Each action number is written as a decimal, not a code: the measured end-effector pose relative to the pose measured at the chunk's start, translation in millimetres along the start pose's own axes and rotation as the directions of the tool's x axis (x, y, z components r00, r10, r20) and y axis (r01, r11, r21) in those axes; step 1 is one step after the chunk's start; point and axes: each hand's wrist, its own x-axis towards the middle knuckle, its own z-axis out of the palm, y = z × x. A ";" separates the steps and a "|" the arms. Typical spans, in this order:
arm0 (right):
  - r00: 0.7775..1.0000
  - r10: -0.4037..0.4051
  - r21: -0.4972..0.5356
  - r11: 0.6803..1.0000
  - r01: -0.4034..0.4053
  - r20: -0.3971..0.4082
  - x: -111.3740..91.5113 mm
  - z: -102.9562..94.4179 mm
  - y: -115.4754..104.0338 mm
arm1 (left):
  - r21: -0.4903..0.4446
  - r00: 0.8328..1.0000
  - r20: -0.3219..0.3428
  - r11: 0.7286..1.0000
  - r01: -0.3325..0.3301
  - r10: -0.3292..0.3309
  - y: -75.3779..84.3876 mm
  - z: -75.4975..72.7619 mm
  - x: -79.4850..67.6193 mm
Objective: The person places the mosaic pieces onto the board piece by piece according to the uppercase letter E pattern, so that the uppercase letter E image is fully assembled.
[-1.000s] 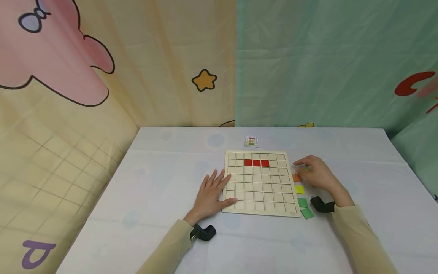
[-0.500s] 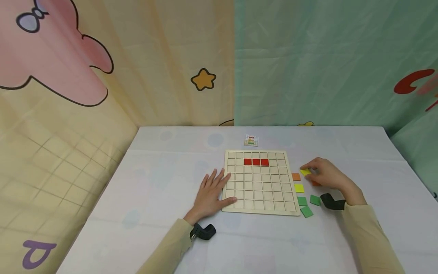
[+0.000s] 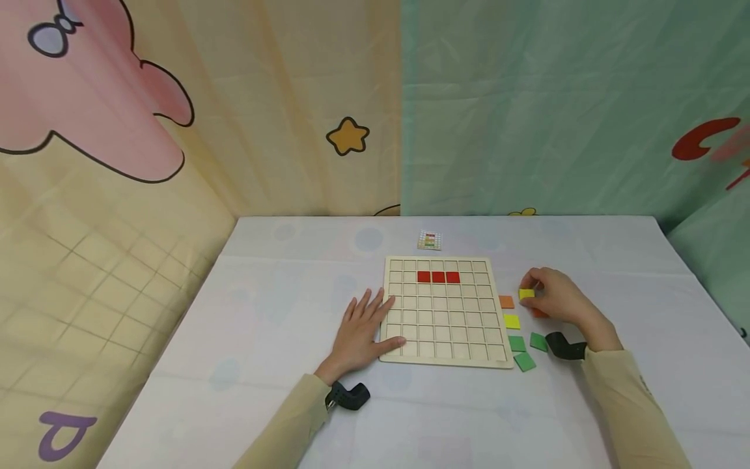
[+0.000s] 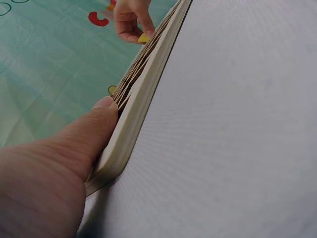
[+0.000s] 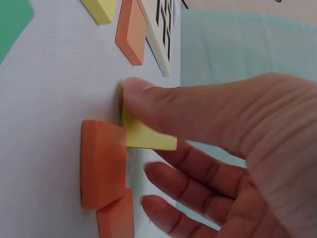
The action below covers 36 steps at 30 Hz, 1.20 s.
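A pale wooden grid board (image 3: 448, 319) lies on the table, with several red square tiles (image 3: 438, 277) side by side in its second row. My left hand (image 3: 360, 335) rests with spread fingers on the board's left edge; in the left wrist view its thumb (image 4: 94, 126) lies along the rim. To the board's right, my right hand (image 3: 553, 296) pinches a yellow square tile (image 5: 148, 134) between thumb and fingers. In the right wrist view that tile is tilted up, just beside an orange tile (image 5: 104, 163), with another orange tile (image 5: 119, 215) partly beneath it.
Along the board's right edge lie an orange tile (image 3: 506, 302), a yellow tile (image 3: 512, 322) and green tiles (image 3: 516, 344). Another green tile (image 3: 538, 342) sits near the right wrist camera. Behind the board is a small printed pattern card (image 3: 430, 240). Printed curtains (image 3: 527, 117) hang behind the table.
My right hand has moved right, away from the board's edge, uncovering tiles there, and now pinches the yellow tile, which has been tipped up. The left hand has stayed in place.
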 end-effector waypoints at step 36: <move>0.969 -0.229 0.257 0.935 0.245 -0.091 62.5 82.9 -113.6 | 0.003 1.000 0.011 1.000 0.009 -0.009 0.5 -2.2 -0.3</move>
